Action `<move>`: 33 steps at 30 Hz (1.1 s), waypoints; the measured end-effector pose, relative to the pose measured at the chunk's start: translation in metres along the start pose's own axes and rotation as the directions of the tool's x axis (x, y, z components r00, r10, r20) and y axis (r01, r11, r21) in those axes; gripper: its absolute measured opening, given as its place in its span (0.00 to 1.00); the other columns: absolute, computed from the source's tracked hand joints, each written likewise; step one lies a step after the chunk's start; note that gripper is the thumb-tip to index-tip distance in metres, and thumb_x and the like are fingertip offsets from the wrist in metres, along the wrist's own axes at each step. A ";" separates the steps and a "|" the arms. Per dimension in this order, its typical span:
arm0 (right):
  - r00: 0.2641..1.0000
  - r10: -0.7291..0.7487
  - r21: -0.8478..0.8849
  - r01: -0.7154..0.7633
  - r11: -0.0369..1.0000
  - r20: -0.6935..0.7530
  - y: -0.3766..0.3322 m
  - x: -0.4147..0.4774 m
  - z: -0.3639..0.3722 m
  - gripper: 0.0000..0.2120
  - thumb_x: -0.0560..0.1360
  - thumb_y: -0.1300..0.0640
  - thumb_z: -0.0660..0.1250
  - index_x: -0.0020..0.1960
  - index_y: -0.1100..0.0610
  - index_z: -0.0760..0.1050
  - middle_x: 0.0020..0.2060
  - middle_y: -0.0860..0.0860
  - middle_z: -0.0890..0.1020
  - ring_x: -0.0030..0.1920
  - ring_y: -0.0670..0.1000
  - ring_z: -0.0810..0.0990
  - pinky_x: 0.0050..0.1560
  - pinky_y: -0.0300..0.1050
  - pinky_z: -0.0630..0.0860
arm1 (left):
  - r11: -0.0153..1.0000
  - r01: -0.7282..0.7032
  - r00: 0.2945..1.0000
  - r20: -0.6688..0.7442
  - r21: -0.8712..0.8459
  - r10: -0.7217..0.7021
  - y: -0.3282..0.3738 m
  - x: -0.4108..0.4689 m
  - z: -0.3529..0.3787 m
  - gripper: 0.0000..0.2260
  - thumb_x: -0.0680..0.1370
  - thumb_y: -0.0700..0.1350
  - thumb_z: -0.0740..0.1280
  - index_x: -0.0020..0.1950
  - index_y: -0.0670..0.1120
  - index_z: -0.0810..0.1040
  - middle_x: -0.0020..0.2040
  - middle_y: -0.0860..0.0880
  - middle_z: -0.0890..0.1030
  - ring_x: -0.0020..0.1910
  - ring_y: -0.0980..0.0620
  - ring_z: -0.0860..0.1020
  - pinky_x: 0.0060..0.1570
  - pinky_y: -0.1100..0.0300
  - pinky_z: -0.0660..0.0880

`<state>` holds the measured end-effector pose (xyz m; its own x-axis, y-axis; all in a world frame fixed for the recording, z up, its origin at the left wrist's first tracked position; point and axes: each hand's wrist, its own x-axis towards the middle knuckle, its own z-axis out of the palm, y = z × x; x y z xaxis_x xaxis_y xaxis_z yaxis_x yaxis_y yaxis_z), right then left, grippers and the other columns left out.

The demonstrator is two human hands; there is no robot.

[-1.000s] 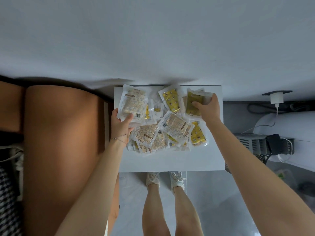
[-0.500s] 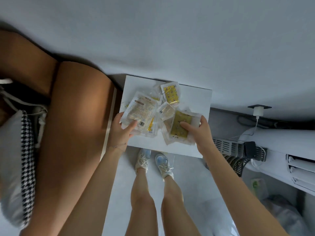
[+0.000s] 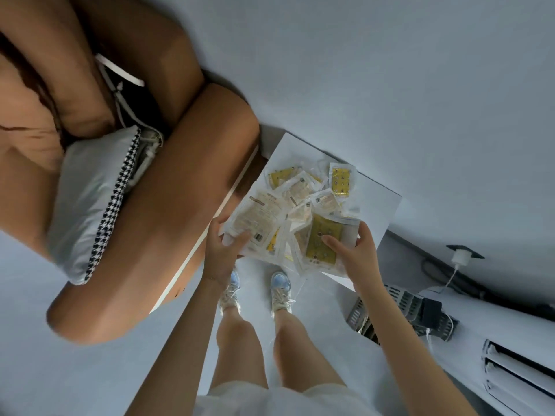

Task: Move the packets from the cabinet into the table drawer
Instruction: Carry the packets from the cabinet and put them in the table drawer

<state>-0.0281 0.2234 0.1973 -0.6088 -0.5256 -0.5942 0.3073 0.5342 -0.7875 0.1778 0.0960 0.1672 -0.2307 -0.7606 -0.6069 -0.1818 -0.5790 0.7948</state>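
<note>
Yellow packet (image 3: pixel 322 244) gripped in R hand (image 3: pixel 357 261), pale packet (image 3: pixel 255 222) pinched in L hand (image 3: pixel 220 255), both at cabinet (image 3: pixel 381 202) edge; pickup step, next needs carry to drawer, unseen

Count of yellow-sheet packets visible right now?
3: held packet in right hand, far-left packet, far-right packet. Yellow slivers beneath others suggest more hidden.

Small worktop (image 3: pixel 378 205) hemmed in by a sofa arm (image 3: pixel 168 211) and a wall (image 3: pixel 360 85).
Just left of the left hand (image 3: pixel 220 253), the brown sofa arm runs alongside the worktop with a narrow gap between them. Beyond both hands, loose packets (image 3: pixel 300 193) cover the surface toward the wall. Right of the right hand (image 3: pixel 357 256), bare worktop lies open; below the hands is open floor (image 3: pixel 255 295).
</note>
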 end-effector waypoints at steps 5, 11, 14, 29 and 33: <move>0.990 -0.042 -0.038 0.048 0.998 0.134 -0.030 -0.021 0.046 0.20 0.69 0.64 0.75 0.54 0.49 0.72 0.49 0.50 0.82 0.46 0.47 0.83 0.40 0.40 0.82 | 0.994 -0.041 0.994 -0.102 -0.100 0.031 0.010 -0.025 -0.055 0.19 0.73 0.37 0.72 0.59 0.47 0.68 0.57 0.45 0.79 0.55 0.46 0.79 0.42 0.56 0.81; 0.936 -0.096 -0.189 0.168 0.968 0.339 -0.052 -0.061 0.136 0.18 0.69 0.64 0.76 0.49 0.47 0.72 0.44 0.48 0.82 0.43 0.48 0.83 0.41 0.41 0.81 | 0.962 -0.112 0.960 -0.277 -0.250 0.040 -0.001 -0.060 -0.141 0.16 0.73 0.34 0.70 0.51 0.49 0.68 0.51 0.48 0.79 0.49 0.50 0.80 0.37 0.58 0.81; 0.900 -0.101 -0.240 0.219 0.946 0.423 -0.046 -0.090 0.189 0.17 0.69 0.64 0.75 0.51 0.50 0.72 0.46 0.50 0.81 0.44 0.48 0.82 0.40 0.40 0.81 | 0.945 -0.137 0.941 -0.337 -0.296 0.031 -0.015 -0.084 -0.199 0.15 0.74 0.34 0.69 0.52 0.48 0.67 0.50 0.50 0.79 0.46 0.54 0.81 0.39 0.56 0.82; 0.649 0.090 -0.368 0.308 0.877 0.756 0.061 -0.311 0.479 0.20 0.70 0.66 0.74 0.60 0.61 0.72 0.52 0.56 0.82 0.52 0.56 0.83 0.47 0.51 0.83 | 0.877 -0.234 0.713 -0.687 -0.420 -0.139 -0.123 -0.262 -0.514 0.15 0.71 0.43 0.72 0.50 0.51 0.68 0.48 0.49 0.80 0.46 0.48 0.82 0.44 0.51 0.81; 0.549 0.129 -0.382 0.376 0.844 0.826 0.084 -0.350 0.545 0.20 0.67 0.60 0.76 0.57 0.60 0.75 0.52 0.59 0.82 0.53 0.59 0.82 0.51 0.60 0.81 | 0.824 -0.303 0.626 -0.752 -0.479 -0.207 -0.146 -0.288 -0.565 0.14 0.74 0.35 0.70 0.50 0.50 0.68 0.48 0.48 0.80 0.45 0.48 0.81 0.40 0.54 0.81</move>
<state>0.6095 0.0914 0.2499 0.3099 -0.7661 -0.5631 -0.2493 0.5060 -0.8257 0.8109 0.2342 0.2286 0.6115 -0.5775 -0.5408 0.3784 -0.3868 0.8410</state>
